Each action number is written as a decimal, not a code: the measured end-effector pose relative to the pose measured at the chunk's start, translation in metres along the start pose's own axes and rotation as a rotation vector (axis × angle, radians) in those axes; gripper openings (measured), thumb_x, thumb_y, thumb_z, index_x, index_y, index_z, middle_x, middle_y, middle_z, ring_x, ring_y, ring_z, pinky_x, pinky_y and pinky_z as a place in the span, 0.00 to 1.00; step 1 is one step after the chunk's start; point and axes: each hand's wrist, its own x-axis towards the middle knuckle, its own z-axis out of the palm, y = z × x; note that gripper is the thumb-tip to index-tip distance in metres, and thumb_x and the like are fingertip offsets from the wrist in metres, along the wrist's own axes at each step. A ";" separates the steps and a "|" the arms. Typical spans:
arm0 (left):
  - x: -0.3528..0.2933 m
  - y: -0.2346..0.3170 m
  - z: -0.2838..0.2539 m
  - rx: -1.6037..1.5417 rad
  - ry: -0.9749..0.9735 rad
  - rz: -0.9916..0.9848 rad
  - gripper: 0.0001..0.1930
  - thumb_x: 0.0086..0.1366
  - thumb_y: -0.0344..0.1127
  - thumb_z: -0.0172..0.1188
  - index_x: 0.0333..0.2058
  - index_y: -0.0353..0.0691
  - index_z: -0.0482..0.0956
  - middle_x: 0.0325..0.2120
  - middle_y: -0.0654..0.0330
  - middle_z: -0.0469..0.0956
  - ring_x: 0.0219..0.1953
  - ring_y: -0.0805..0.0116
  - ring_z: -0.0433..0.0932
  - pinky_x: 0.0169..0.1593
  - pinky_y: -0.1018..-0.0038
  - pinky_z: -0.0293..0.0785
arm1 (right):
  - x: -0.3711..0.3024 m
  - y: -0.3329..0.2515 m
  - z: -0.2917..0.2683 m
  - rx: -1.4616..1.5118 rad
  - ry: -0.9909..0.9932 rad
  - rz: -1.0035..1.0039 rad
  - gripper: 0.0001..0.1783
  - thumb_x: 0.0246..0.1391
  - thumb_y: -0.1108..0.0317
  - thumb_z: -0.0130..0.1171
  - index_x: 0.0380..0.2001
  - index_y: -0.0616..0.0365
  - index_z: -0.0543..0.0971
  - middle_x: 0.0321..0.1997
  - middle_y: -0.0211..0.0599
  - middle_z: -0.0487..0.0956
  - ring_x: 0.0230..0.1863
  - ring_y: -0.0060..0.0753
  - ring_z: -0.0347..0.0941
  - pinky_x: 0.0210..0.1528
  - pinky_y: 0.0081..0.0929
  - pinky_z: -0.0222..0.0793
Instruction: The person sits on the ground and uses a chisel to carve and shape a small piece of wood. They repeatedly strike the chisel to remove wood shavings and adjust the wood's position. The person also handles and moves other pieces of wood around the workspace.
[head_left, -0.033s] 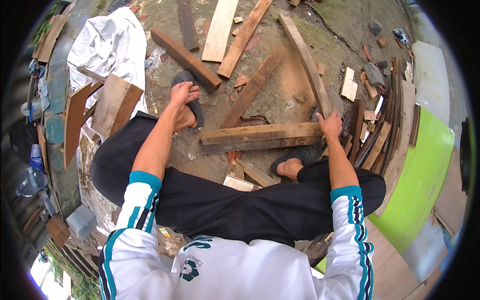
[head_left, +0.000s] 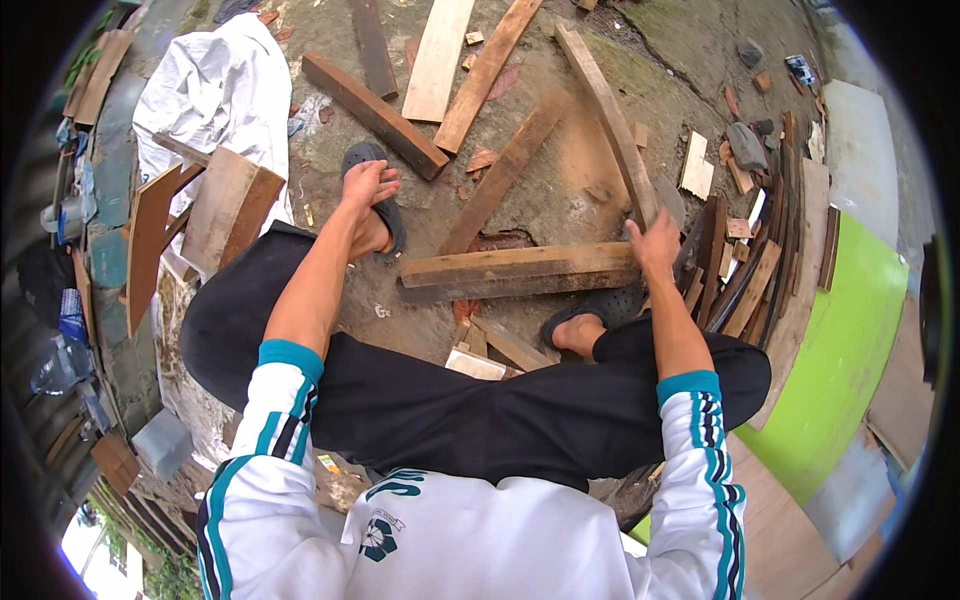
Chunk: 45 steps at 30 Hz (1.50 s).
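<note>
My right hand [head_left: 655, 243] is closed round the near end of a long wooden strip [head_left: 608, 115]. The strip slants away toward the upper middle. Just left of that hand, a thick wooden beam [head_left: 520, 263] lies crosswise over a darker beam [head_left: 520, 290]. My left hand [head_left: 369, 184] hangs open above my left clog [head_left: 393, 222], fingers loosely stretched and holding nothing. Another brown plank [head_left: 505, 175] lies at a slant behind the crosswise beam, its near end by that beam.
Brown beams [head_left: 375, 115] and a pale board [head_left: 438, 60] lie farther off. A white cloth [head_left: 215, 95] and upright wood offcuts [head_left: 215, 215] are at left. Stacked wood strips [head_left: 755, 290] and a green panel [head_left: 835, 350] line the right. Small scraps [head_left: 478, 365] lie between my feet.
My right hand has shifted slightly left and up, and the near end of the wooden strip has moved with it. The left hand stays nearly still.
</note>
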 end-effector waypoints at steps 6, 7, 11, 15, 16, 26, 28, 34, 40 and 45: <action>-0.005 0.000 0.054 0.283 -0.102 0.063 0.29 0.70 0.46 0.61 0.63 0.31 0.70 0.48 0.52 0.81 0.43 0.62 0.84 0.41 0.68 0.83 | -0.024 -0.061 0.015 0.068 -0.424 -0.551 0.47 0.49 0.39 0.72 0.66 0.55 0.71 0.69 0.51 0.70 0.71 0.53 0.63 0.71 0.52 0.57; -0.007 -0.010 0.057 0.364 -0.123 0.051 0.31 0.69 0.47 0.62 0.63 0.32 0.70 0.48 0.50 0.81 0.44 0.61 0.84 0.43 0.67 0.83 | -0.036 -0.074 0.015 0.010 -0.512 -0.568 0.49 0.47 0.38 0.73 0.66 0.53 0.71 0.69 0.50 0.70 0.71 0.52 0.63 0.71 0.53 0.56; -0.011 -0.077 0.059 0.796 -0.211 0.158 0.37 0.65 0.56 0.63 0.63 0.33 0.71 0.52 0.44 0.81 0.53 0.54 0.82 0.55 0.61 0.76 | -0.056 -0.092 0.021 -0.192 -0.680 -0.533 0.51 0.42 0.38 0.77 0.66 0.50 0.71 0.67 0.48 0.72 0.71 0.52 0.63 0.71 0.56 0.54; -0.058 -0.099 0.079 1.095 -0.340 0.240 0.37 0.64 0.57 0.62 0.63 0.33 0.71 0.55 0.43 0.79 0.58 0.49 0.78 0.61 0.58 0.73 | -0.054 -0.081 0.027 -0.171 -0.651 -0.589 0.48 0.39 0.44 0.80 0.61 0.53 0.72 0.61 0.45 0.75 0.66 0.52 0.66 0.67 0.54 0.58; -0.064 -0.100 0.080 1.168 -0.355 0.245 0.37 0.64 0.58 0.61 0.62 0.34 0.72 0.57 0.42 0.78 0.61 0.47 0.76 0.63 0.57 0.71 | -0.053 -0.077 0.028 -0.144 -0.622 -0.627 0.46 0.38 0.46 0.81 0.59 0.54 0.73 0.59 0.45 0.75 0.65 0.52 0.67 0.66 0.53 0.59; -0.080 -0.085 0.097 1.105 -0.268 0.381 0.36 0.67 0.61 0.58 0.61 0.35 0.73 0.58 0.41 0.75 0.62 0.46 0.73 0.65 0.57 0.69 | -0.082 -0.120 0.008 -0.105 -0.095 -1.031 0.31 0.36 0.62 0.76 0.47 0.53 0.76 0.44 0.35 0.74 0.54 0.42 0.72 0.68 0.53 0.60; -0.073 -0.081 0.099 1.094 -0.210 0.427 0.34 0.68 0.59 0.58 0.60 0.35 0.74 0.58 0.42 0.76 0.62 0.45 0.73 0.64 0.57 0.69 | -0.090 -0.136 0.033 -0.072 0.024 -1.039 0.31 0.36 0.62 0.76 0.47 0.53 0.76 0.44 0.35 0.74 0.54 0.42 0.71 0.70 0.55 0.58; -0.035 -0.045 0.089 0.873 0.046 0.392 0.36 0.66 0.57 0.61 0.62 0.32 0.70 0.60 0.41 0.73 0.63 0.45 0.72 0.65 0.55 0.68 | -0.088 -0.167 0.025 0.017 -0.560 -0.787 0.34 0.51 0.51 0.72 0.59 0.52 0.75 0.60 0.42 0.76 0.67 0.48 0.66 0.73 0.57 0.51; 0.033 0.014 0.096 0.619 0.344 0.059 0.49 0.61 0.62 0.66 0.72 0.43 0.56 0.70 0.39 0.56 0.69 0.37 0.63 0.67 0.50 0.66 | -0.079 -0.143 0.042 0.271 -0.535 -0.751 0.31 0.55 0.52 0.68 0.58 0.56 0.77 0.60 0.46 0.78 0.68 0.46 0.67 0.71 0.50 0.55; 0.047 0.024 0.098 1.188 0.141 0.324 0.47 0.62 0.63 0.65 0.74 0.56 0.55 0.76 0.42 0.35 0.75 0.34 0.48 0.71 0.45 0.58 | -0.051 -0.123 0.028 0.240 -0.199 -0.504 0.36 0.58 0.57 0.66 0.67 0.55 0.70 0.69 0.52 0.69 0.72 0.56 0.60 0.74 0.53 0.51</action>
